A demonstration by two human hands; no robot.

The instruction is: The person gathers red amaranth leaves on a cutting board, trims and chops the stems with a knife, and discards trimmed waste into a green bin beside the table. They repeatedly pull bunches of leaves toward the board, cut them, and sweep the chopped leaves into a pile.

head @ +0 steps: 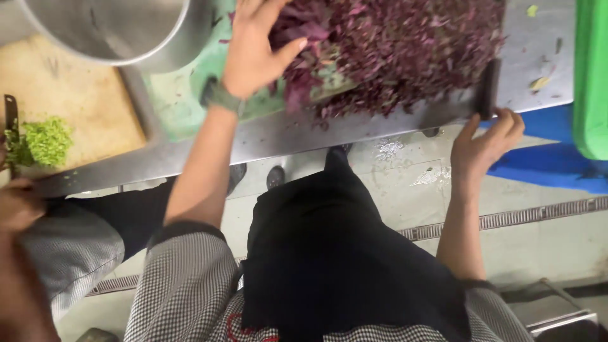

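Steel worktop [380, 126] runs across the upper part of the view from lower left to upper right; beneath it, pale floor [538, 247] with a long drain grate [532, 216].

Far left: a co-worker's hand [19, 206] and checked sleeve [69, 250] at the worktop edge; a wooden cutting board [82, 101] carrying a small heap of chopped green leaves [45, 140], with a dark knife handle [10, 117] just beside the heap.

Upper left: a large steel pot [126, 28], standing partly over the wooden board and a green cutting board [174, 101].

Centre: left hand [253, 54], wrist banded in dark green, fingers spread and open, palm pressed on the near left side of a wide heap of chopped purple-red leaves [399, 50]. The heap lies on the green board, its long axis along the worktop; loose shreds spill toward the near edge.

Right: right hand [484, 149] below the worktop edge, fingers loosely curled, fingertips touching a dark upright handle [488, 88] that stands at the heap's right end; a full grasp cannot be told.

Far right: a blue container [551, 158] below the worktop and a bright green bin [592, 76] at the frame edge.
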